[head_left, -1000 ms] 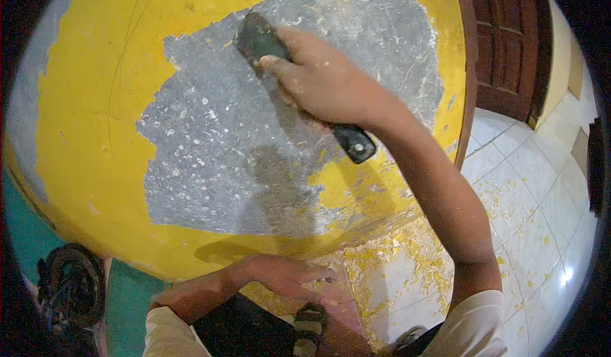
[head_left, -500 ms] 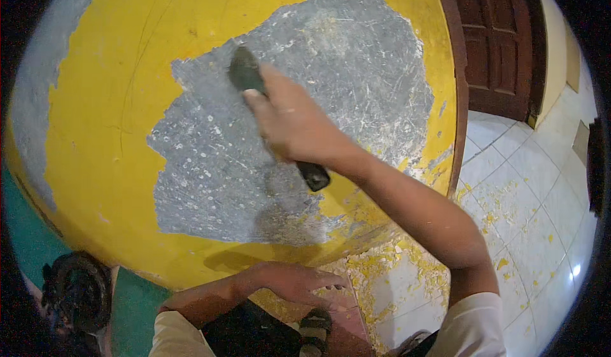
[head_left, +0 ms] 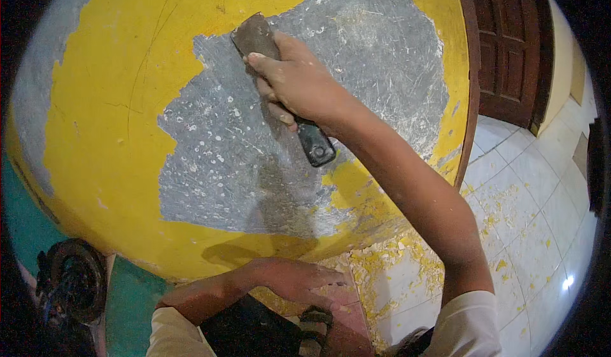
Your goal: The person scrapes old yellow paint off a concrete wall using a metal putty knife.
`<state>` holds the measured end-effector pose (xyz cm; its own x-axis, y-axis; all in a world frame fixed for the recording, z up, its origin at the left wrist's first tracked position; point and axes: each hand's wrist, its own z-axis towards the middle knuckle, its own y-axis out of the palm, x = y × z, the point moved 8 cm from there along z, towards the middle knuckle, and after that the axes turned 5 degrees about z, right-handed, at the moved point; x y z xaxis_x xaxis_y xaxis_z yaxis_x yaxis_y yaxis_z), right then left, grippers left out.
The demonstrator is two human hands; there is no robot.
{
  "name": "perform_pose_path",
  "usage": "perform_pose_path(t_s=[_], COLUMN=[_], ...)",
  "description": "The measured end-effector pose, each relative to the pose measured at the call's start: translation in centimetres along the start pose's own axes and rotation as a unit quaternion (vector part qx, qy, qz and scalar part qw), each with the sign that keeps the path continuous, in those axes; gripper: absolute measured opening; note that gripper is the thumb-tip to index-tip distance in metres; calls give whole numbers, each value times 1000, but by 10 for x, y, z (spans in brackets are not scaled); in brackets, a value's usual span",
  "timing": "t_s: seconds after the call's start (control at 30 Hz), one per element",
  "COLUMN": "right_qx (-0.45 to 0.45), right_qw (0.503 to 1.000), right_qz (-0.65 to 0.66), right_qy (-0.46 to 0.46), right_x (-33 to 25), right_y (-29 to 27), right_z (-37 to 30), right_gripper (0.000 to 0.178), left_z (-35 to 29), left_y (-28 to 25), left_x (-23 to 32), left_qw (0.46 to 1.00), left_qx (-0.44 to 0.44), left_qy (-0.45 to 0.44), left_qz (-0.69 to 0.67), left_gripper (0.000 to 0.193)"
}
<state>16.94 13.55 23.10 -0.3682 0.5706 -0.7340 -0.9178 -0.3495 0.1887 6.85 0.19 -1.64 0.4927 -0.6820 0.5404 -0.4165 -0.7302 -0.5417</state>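
Observation:
My right hand (head_left: 299, 80) is closed around a paint scraper with a broad dark blade (head_left: 256, 35) and a black handle (head_left: 316, 145). The blade lies against the wall, its front edge at the upper border between a bare grey patch (head_left: 219, 143) and the yellow paint (head_left: 121, 70) around it. White specks and scratches mark the grey surface. Low in the view, my left hand (head_left: 305, 282) is empty, its fingers stretched out, above my dark-clothed leg and close below the wall's bottom edge.
Yellow paint flakes (head_left: 401, 271) litter the white floor tiles (head_left: 522, 217) beneath the wall and to the right. A brown panelled door (head_left: 509, 57) stands at the upper right. At the lower left, a black wheel (head_left: 76, 280) sits beside a green surface (head_left: 130, 306).
The scraper in my right hand has slid up along the wall to the edge of the yellow paint. The view has shifted slightly. My left hand stays about where it was.

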Motion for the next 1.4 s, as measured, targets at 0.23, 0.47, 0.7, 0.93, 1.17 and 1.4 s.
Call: perform_pose_path(t_s=[0.23,0.47,0.7,0.93,1.17,1.4], right_qx=[15,85,119,236,164,181], right_qw=[997,989,983,965,968,973], right_qz=[-74,-109,142,15,183,122], right_qy=[-7,-50,-17,-116,-43,-80], right_x=[3,26,17,46,20,41], right_y=[11,9,34,26,36,36], right_z=[-22,-16,-3,-13,-1,-13], right_gripper=[23,23,17,13,12,11], left_z=[-12,-8,-15,-27,-31,-38], left_y=[0,6,2,0,10,1], left_x=[-18,-16,-11,-2,-5,-9], left_qw=[996,999,999,999,997,998], left_qx=[14,43,10,22,-32,32], left_qy=[-75,-1,12,26,35,1], left_qz=[41,25,45,20,59,48], left_gripper=[72,68,54,47,45,64])
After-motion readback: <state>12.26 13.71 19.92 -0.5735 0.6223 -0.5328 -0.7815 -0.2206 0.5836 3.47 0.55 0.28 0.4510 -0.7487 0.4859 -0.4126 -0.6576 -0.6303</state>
